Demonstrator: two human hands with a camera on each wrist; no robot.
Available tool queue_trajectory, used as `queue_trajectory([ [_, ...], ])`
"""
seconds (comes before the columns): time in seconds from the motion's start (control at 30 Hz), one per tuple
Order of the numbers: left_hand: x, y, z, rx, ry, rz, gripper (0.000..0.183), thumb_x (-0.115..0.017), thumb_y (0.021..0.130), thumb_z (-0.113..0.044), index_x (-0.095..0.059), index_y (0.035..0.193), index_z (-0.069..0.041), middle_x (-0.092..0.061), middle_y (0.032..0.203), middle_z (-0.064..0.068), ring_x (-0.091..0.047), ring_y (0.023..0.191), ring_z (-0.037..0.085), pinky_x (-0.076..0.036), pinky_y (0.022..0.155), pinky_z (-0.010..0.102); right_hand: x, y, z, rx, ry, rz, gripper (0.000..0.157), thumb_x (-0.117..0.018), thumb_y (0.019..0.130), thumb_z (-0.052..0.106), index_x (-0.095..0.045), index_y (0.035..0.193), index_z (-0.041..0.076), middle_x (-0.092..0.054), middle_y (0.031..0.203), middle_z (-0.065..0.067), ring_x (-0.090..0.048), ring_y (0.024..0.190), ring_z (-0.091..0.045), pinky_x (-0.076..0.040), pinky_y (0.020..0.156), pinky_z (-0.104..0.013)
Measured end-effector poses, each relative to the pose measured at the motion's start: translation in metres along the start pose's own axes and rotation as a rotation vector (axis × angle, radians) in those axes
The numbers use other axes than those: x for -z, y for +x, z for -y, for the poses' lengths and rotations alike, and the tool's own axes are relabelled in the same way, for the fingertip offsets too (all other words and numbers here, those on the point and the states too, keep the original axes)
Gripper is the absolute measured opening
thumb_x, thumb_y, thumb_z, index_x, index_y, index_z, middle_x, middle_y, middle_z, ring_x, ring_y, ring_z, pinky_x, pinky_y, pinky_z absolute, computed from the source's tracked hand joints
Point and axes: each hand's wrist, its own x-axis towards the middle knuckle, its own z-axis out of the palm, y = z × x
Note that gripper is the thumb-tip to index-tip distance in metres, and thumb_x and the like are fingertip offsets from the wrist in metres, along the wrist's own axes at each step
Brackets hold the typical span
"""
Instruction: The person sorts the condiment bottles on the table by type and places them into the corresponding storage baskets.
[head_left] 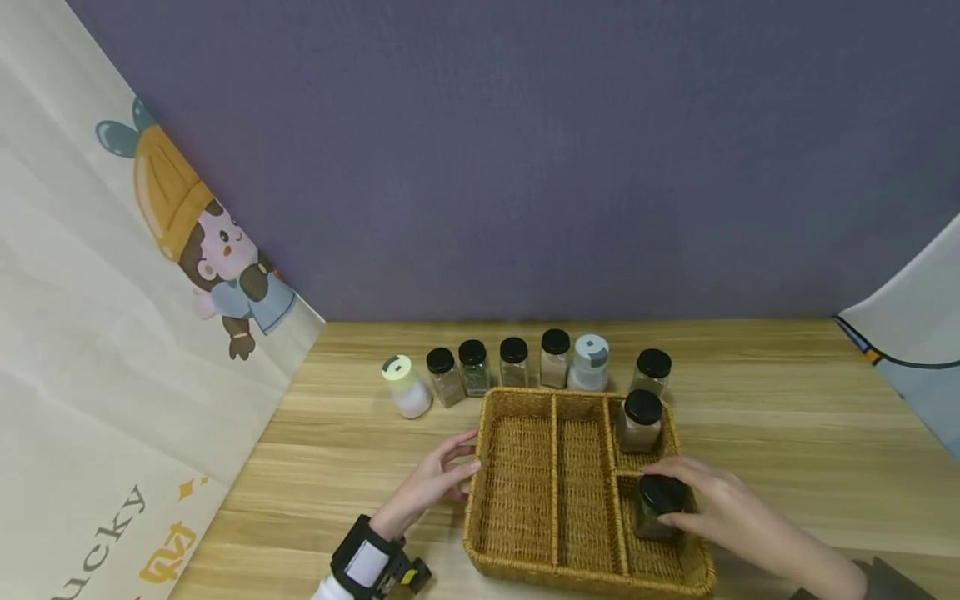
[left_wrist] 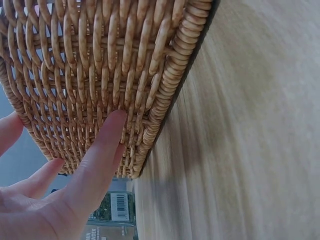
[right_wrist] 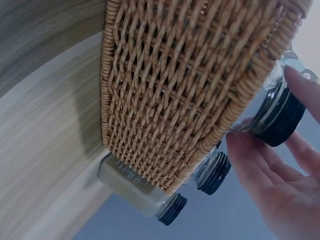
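A woven basket with several compartments sits on the wooden table. My left hand is at its left side; in the left wrist view, extended fingers touch the outer wall. Over the front right compartment, my right hand grips a glass spice jar by its black lid, thumb and fingers on opposite sides. That jar is upright, its lower part inside the compartment, contents dark. Another black-lidded jar, with brownish contents, stands in the back right compartment.
Behind the basket stand several black-lidded spice jars and a white-topped container. A yellow-lidded bottle is at the row's left end. Close to the basket's back right corner is another jar. A purple-grey panel rises behind the table.
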Motion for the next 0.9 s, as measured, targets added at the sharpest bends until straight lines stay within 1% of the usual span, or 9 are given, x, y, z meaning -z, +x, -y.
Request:
queue_trajectory([
  [0.27, -0.0003, -0.0001, -0.001, 0.0, 0.005, -0.006, 0.066, -0.059, 0.084, -0.024, -0.026, 0.137, -0.003, -0.034, 0.131, 0.027, -0.052, 0.103, 0.032, -0.053, 0.069, 0.037, 0.0029, -0.0019, -0.002, -0.025, 0.011, 0.043, 0.062, -0.081, 0.051, 0.011, -0.058, 0.109, 0.011, -0.06, 0.099, -0.002, -0.058, 0.086, -0.011, -0.053, 0.062, -0.026],
  [0.5, -0.0005, -0.0004, -0.0003, -0.016, 0.015, 0.0, 0.065, -0.058, 0.085, -0.023, -0.026, 0.137, -0.001, -0.034, 0.13, 0.029, -0.052, 0.102, 0.032, -0.053, 0.069, 0.037, 0.0042, -0.002, -0.0017, -0.036, 0.002, 0.064, 0.063, -0.081, 0.052, 0.012, -0.057, 0.11, 0.015, -0.059, 0.1, -0.001, -0.057, 0.087, -0.01, -0.053, 0.062, -0.026],
  [0.63, -0.0005, 0.0001, 0.0, -0.003, 0.009, -0.005, 0.065, -0.059, 0.085, -0.024, -0.026, 0.137, -0.003, -0.034, 0.13, 0.028, -0.052, 0.103, 0.031, -0.053, 0.069, 0.037, 0.0043, -0.0017, -0.0016, -0.039, 0.003, 0.077, 0.063, -0.081, 0.052, 0.012, -0.057, 0.11, 0.013, -0.058, 0.1, -0.001, -0.057, 0.087, -0.01, -0.053, 0.062, -0.026],
  [0.9, -0.0005, 0.0005, 0.0012, -0.002, 0.012, -0.007, 0.065, -0.059, 0.085, -0.024, -0.026, 0.137, -0.003, -0.034, 0.131, 0.028, -0.052, 0.103, 0.031, -0.053, 0.069, 0.037, 0.0046, -0.0011, -0.002, -0.04, 0.008, 0.105, 0.061, -0.08, 0.056, 0.014, -0.055, 0.112, 0.012, -0.058, 0.102, -0.003, -0.057, 0.089, -0.012, -0.053, 0.062, -0.027],
])
